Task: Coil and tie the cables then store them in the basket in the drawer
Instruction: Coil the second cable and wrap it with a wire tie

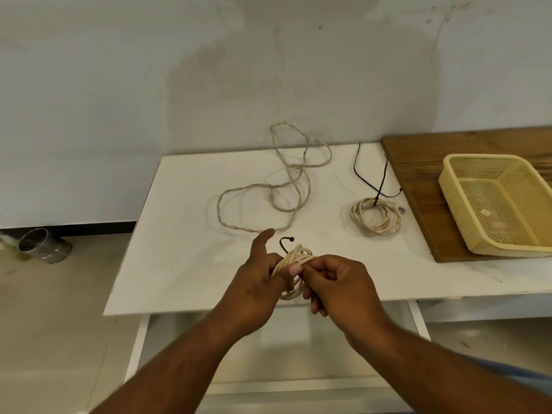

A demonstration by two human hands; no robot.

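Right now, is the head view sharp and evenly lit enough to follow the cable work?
Head view: soft, even light; a faint broad shadow on the wall; the held coil slightly blurred; mesh of the basket reads clearly; wide-angle stretch toward the edges.

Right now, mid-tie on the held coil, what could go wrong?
1. The tie end sticks out free above the coil; if the left hand or right hand eases, the loops may spring apart.
2. The loose cable behind lies in crossing loops and could knot when pulled.
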